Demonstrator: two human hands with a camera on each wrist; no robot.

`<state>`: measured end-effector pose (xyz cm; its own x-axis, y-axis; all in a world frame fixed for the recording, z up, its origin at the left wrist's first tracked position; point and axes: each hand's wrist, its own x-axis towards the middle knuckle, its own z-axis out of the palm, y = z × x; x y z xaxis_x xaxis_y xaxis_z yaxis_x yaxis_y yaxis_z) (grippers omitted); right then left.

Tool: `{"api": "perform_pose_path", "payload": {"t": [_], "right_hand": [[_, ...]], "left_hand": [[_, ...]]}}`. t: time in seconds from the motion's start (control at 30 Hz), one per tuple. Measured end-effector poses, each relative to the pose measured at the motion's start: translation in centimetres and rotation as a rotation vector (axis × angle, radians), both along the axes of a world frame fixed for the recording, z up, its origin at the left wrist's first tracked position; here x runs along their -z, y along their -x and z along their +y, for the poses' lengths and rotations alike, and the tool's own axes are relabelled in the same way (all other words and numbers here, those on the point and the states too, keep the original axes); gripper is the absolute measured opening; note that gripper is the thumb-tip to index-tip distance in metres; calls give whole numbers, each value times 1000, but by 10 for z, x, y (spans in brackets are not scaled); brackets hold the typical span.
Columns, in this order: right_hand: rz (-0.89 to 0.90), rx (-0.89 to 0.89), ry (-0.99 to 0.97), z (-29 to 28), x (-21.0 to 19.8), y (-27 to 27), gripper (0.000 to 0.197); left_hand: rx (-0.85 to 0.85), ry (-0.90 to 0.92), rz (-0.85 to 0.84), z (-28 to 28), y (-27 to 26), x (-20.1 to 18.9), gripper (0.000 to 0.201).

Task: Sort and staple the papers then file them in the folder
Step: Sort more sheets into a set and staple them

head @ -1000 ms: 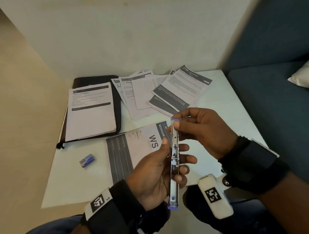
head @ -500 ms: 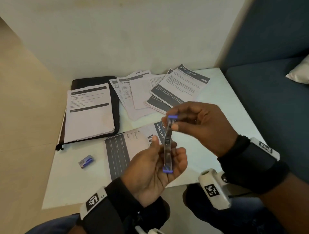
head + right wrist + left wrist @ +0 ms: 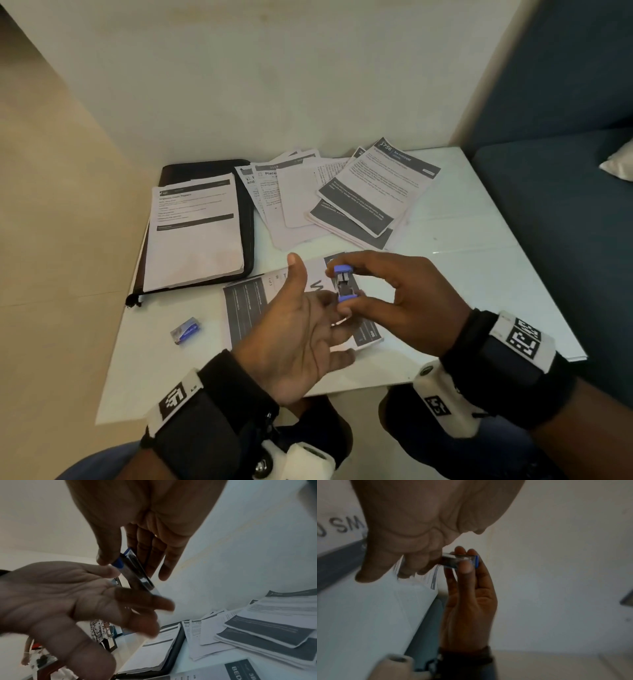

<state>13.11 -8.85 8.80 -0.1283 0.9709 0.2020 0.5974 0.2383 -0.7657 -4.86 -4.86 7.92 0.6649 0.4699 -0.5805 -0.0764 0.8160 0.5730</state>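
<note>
From the head view, the right hand (image 3: 404, 301) pinches the small metal stapler with blue plastic ends (image 3: 346, 282) over the white worktop (image 3: 479, 246), while the left hand (image 3: 301, 329) is spread, palm up, just beside it, grasping nothing. The left wrist view adds the right thumb and fingertips (image 3: 465, 566) clamped near the stapler's blue end: light, stiff and slick, it is best held by its long sides. Only the right wrist view shows the black zip folder (image 3: 173, 654) under a paper stack, beside loose sheets.
</note>
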Motion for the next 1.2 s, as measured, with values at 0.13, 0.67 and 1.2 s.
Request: {"api": "perform_pose_path", "payload": {"t": [0.13,0.67,1.2], "right_hand": [[29,44,18,1,0,-5,38],[307,-44,147,1,-10,-9,49],[184,357,563,62,53,-80,24]], "left_hand": [[-60,-322,155,-1,0,6,75],[120,-1263,497,-12,-10,8,26],[538,-1363,1064,79,-24,93,43]]}}
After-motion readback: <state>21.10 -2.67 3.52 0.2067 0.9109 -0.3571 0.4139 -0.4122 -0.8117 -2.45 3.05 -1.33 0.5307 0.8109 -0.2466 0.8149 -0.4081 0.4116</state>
